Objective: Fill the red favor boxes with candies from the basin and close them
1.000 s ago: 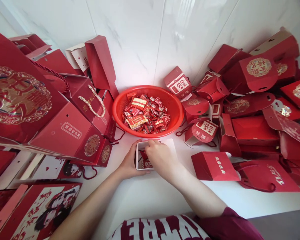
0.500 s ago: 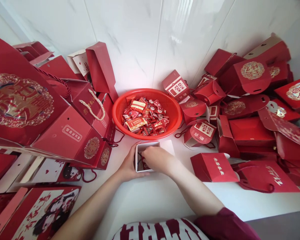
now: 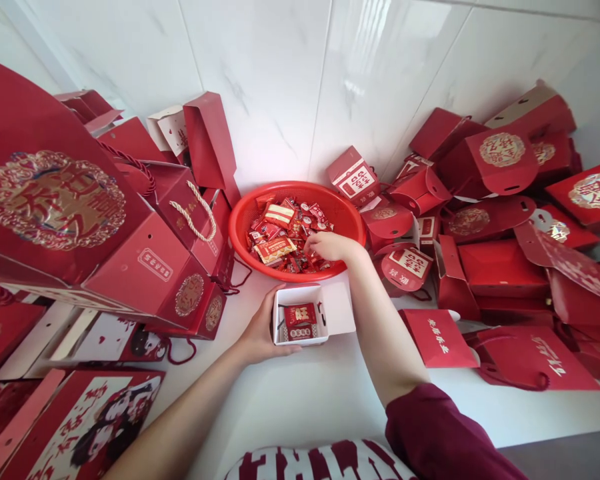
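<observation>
A small white-lined box (image 3: 340, 310) stands on the white table with its flap folded out to the right. My left hand (image 3: 261, 335) wraps around its left side, thumb at the back and fingers along the front. Inside lie red wrapped sweets (image 3: 300, 315). Beyond the box is a red plastic basket (image 3: 236, 230) holding many wrapped candies (image 3: 283, 233). My right hand (image 3: 331, 247) reaches into the basket's right part, its bent fingers down among the candies; the fingertips are partly hidden, and what they pinch cannot be made out.
Large red gift boxes (image 3: 130, 253) with rope handles crowd the left side. Several smaller red boxes (image 3: 505, 267) are heaped on the right. A flat-sided red box (image 3: 439, 339) lies near my right forearm. A white tiled wall (image 3: 275, 87) rises behind the basket.
My right hand has left the inside of the box and moved up to the candies in the basket. The sweets in the box are now uncovered. My left hand stays on the box.
</observation>
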Motion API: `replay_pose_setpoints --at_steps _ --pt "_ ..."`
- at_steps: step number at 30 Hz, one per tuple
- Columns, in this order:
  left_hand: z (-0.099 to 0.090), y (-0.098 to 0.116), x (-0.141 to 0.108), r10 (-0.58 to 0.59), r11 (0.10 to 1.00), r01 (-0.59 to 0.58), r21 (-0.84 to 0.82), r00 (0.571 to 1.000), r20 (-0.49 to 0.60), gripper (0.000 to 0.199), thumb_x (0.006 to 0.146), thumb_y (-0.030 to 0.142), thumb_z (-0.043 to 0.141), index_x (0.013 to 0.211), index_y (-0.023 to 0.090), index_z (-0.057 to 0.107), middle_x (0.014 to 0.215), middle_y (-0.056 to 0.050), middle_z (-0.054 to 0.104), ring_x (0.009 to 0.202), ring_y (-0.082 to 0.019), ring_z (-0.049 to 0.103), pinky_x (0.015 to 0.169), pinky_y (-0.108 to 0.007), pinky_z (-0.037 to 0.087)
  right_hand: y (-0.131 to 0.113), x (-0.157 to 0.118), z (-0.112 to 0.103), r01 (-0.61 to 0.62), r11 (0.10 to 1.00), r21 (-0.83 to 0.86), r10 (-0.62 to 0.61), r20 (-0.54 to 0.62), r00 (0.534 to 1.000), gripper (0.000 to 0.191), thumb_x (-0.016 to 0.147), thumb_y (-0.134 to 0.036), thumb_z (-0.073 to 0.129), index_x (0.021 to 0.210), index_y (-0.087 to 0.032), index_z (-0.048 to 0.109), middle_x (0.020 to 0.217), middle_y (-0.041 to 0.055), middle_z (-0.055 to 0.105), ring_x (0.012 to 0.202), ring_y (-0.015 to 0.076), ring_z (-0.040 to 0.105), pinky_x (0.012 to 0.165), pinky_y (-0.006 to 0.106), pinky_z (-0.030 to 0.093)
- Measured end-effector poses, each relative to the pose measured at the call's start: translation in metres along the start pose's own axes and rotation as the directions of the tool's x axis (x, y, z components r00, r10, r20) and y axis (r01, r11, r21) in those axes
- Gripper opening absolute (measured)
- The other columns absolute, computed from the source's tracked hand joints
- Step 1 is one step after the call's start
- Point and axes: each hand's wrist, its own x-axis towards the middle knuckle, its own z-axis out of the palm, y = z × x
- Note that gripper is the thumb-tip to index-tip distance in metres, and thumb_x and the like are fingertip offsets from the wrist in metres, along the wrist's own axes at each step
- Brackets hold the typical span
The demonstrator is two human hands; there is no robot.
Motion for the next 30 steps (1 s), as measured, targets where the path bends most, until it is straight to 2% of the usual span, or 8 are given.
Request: replay_pose_setpoints --at_steps 2,6,11,14,18,21,26,30 --pt "0.0 0.0 0.0 -0.001 1.0 0.001 -0.002 1.0 0.01 0.116 0.059 0.035 0.09 0.149 0.025 0.018 0.15 -0.016 0.037 0.138 -0.035 0.041 0.113 -0.05 0.037 0.004 0.013 0.011 0.001 1.0 -0.021 0.0 0.052 0.999 0.043 0.087 -0.006 0.044 0.122 -0.015 0.068 0.125 0.0078 0.07 0.106 0.0207 0.067 0.084 0.022 0.048" --pt "0.0 0.001 0.0 -0.009 1.0 0.009 0.002 1.0 0.01 0.115 0.058 0.034 0.09 0.149 0.027 0.018 0.15 -0.015 0.036 0.138 -0.035 0.04 0.113 -0.049 0.037 0.005 0.019 0.025 0.041 0.998 -0.055 -0.033 0.134 0.99 0.063 0.087 -0.014 0.05 0.148 -0.027 0.046 0.142 0.0045 0.058 0.119 0.0244 0.062 0.095 0.028 0.047" --pt "0.0 0.003 0.001 -0.019 0.999 0.02 -0.035 1.0 0.015 0.115 0.058 0.033 0.09 0.148 0.027 0.018 0.149 -0.014 0.037 0.139 -0.035 0.04 0.112 -0.049 0.039 0.001 0.022 0.026 0.084 0.994 -0.072 -0.068 0.211 0.975 0.066 0.085 -0.036 0.063 0.148 -0.032 0.045 0.151 0.0022 0.048 0.128 0.0275 0.056 0.103 0.031 0.044" --pt "0.0 0.002 0.002 -0.034 0.999 0.035 -0.032 0.999 0.017 0.115 0.059 0.033 0.089 0.148 0.026 0.017 0.149 -0.015 0.038 0.138 -0.035 0.042 0.112 -0.049 0.039 0.001 0.026 0.026 0.051 0.996 -0.078 -0.036 0.188 0.981 0.065 0.083 -0.039 0.067 0.145 -0.03 0.05 0.147 0.0063 0.053 0.122 0.0294 0.06 0.099 0.034 0.046" --pt "0.0 0.001 0.001 -0.037 0.999 0.037 -0.018 0.999 0.01 0.116 0.059 0.034 0.09 0.149 0.026 0.016 0.149 -0.016 0.039 0.138 -0.036 0.042 0.112 -0.05 0.039 0.003 0.028 0.028 0.034 0.999 -0.039 -0.031 0.068 0.997 0.044 0.086 -0.031 0.065 0.129 -0.026 0.065 0.128 0.007 0.068 0.109 0.0263 0.066 0.09 0.03 0.047" --pt "0.001 0.001 0.001 -0.034 0.999 0.034 -0.025 0.999 0.011 0.116 0.059 0.034 0.09 0.149 0.025 0.017 0.148 -0.016 0.039 0.139 -0.037 0.041 0.111 -0.05 0.04 0.008 0.028 0.031 0.03 0.999 0.013 -0.028 -0.104 0.994 0.025 0.089 -0.025 0.059 0.11 -0.02 0.072 0.114 0.0099 0.072 0.101 0.0243 0.066 0.086 0.03 0.046" --pt "0.002 0.001 0.001 -0.017 0.999 0.018 -0.04 1.0 0.005 0.115 0.059 0.033 0.09 0.148 0.026 0.019 0.149 -0.016 0.039 0.14 -0.038 0.039 0.112 -0.051 0.04 0.011 0.022 0.028 0.083 0.989 0.121 -0.026 -0.411 0.911 0.006 0.084 -0.022 0.064 0.086 -0.017 0.065 0.097 0.0072 0.069 0.098 0.021 0.061 0.087 0.03 0.043" --pt "0.002 0.001 0.001 -0.01 0.999 0.01 -0.046 1.0 0.004 0.115 0.059 0.034 0.09 0.149 0.026 0.019 0.149 -0.016 0.039 0.139 -0.038 0.04 0.112 -0.052 0.039 0.0 0.003 0.022 0.212 0.952 0.219 -0.058 -0.551 0.832 0.015 0.085 -0.03 0.063 0.08 -0.02 0.052 0.087 0.0004 0.066 0.084 0.0161 0.063 0.078 0.027 0.046"
